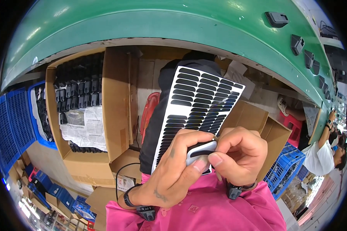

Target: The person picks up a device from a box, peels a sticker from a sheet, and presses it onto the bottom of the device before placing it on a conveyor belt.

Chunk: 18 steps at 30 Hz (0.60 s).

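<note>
My left hand (175, 169) is closed around a small rounded grey-and-black plastic part (205, 148) in front of my chest. A black elongated oval sticker (201, 153) shows on the part's pale face. At its right end my right hand (241, 154) is closed in a pinch, thumb tip against the end of the oval; the fingertips hide whether they grip the sticker. Below the hands, a white sheet of black oval stickers (185, 109) lies tilted across my dark-trousered lap, its lower end covered by my left hand.
A green bench (142, 25) curves across the top, with several black plastic parts (277, 19) at its right. An open cardboard box (117, 104) of black parts and newspaper stands left. Blue crates (285, 165) lie on both sides; a person in white (322, 159) sits far right.
</note>
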Motion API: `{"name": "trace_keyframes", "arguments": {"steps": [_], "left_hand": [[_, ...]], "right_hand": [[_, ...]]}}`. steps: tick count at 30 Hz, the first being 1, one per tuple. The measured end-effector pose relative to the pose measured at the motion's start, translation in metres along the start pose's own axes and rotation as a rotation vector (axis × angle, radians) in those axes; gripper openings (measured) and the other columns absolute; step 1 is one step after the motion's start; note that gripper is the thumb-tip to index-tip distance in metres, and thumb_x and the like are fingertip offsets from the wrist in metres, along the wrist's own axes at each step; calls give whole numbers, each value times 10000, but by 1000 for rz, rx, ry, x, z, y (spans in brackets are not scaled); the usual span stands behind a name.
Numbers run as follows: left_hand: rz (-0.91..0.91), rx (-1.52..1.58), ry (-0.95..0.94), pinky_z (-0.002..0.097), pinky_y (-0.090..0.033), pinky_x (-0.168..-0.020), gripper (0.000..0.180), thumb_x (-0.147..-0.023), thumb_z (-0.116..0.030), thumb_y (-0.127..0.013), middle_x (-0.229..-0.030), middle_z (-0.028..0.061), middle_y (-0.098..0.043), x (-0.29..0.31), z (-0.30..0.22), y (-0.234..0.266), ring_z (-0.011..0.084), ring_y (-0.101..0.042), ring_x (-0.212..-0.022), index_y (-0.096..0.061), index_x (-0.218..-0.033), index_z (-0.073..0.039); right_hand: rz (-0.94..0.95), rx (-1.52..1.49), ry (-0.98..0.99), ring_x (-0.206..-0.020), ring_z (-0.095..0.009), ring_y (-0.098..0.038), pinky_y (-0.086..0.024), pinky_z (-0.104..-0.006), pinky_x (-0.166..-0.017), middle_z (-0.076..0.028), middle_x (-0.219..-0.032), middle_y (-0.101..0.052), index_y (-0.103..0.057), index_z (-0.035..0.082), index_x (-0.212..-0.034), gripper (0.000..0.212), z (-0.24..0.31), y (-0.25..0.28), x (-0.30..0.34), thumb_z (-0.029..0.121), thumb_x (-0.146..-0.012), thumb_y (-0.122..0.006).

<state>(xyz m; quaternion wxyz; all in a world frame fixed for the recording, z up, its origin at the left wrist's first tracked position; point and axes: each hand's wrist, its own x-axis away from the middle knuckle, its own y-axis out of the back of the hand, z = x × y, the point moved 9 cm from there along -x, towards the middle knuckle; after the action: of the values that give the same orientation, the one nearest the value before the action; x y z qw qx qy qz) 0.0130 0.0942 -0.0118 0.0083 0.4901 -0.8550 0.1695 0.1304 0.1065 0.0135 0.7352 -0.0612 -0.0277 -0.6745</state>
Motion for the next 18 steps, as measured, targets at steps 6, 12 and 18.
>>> {"name": "trace_keyframes", "arguments": {"steps": [6,12,18], "left_hand": [[-26,98,105,311,-444,-762,416,-887,-141,-430,-1117,181,-476,3,4,4,205,-523,-859,-421,-1263,37],[-44,97,125,274,-434,-650,427,-877,-141,-403,-1129,158,-466,5,8,4,130,-493,-704,-429,-1268,30],[-57,-27,22,285,-438,-661,422,-878,-130,-405,-1133,177,-461,3,4,6,146,-500,-725,-428,-1265,35]], "right_hand": [[-51,-10,-103,-538,-75,-570,-435,-201,-475,-61,-653,-609,-593,-31,-758,119,-9,0,1,-14,-777,-710],[-4,81,39,-505,-57,-502,-353,-192,-428,-55,-641,-583,-560,-24,-774,145,-2,-4,0,-9,-771,-704],[-33,135,97,-521,-62,-517,-357,-197,-437,-52,-638,-590,-558,-20,-774,142,2,-5,1,-16,-769,-700]]}}
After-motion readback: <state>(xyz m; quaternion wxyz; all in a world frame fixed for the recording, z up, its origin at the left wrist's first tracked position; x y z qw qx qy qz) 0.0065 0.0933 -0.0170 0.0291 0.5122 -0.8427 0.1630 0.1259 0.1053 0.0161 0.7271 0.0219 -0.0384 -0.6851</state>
